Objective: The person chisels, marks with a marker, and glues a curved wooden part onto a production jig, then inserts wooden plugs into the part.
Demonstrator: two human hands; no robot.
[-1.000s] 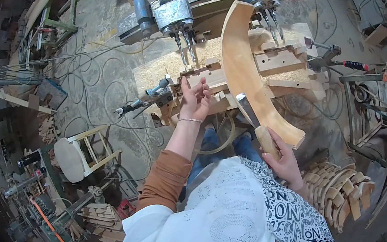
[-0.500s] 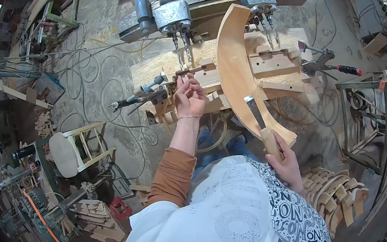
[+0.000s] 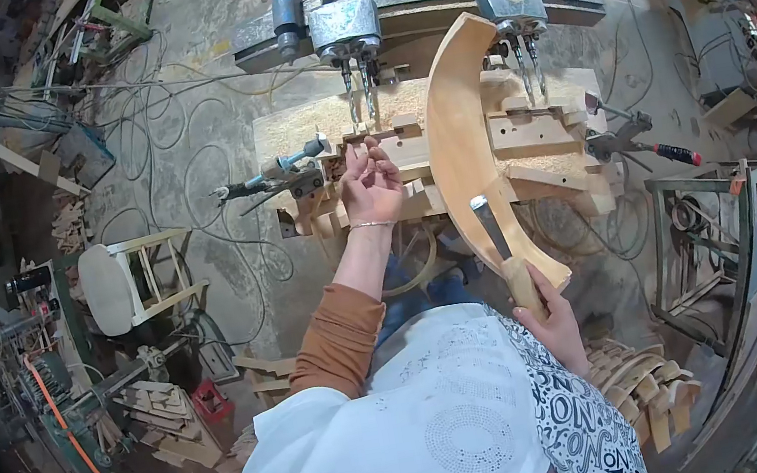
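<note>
My right hand [image 3: 554, 323], at the lower right, grips the wooden handle of a chisel [image 3: 522, 285]. The chisel's metal blade points away from me, over a long curved wooden piece [image 3: 458, 125]. This piece stands across the front of the workbench jig, its lower end by my right fingers. My left hand [image 3: 373, 188] is palm up with curled fingers at the left part of the wooden jig [image 3: 408, 151]; what its fingertips pinch, I cannot tell. Just beyond those fingertips, a pair of drill bits [image 3: 358, 91] points down at the jig.
A second drill head [image 3: 510, 6] hangs over the jig's right side. Clamps sit at both ends, the left clamp [image 3: 280, 175] and the right clamp [image 3: 645, 140]. A stool [image 3: 110, 289] lies on the left, a metal frame [image 3: 742, 218] on the right. Curved wooden parts [image 3: 644, 382] are stacked low right.
The chisel and my right hand have shifted slightly left, along with the lower end of the curved piece. My left hand stays at the jig, with its fingers slightly shifted.
</note>
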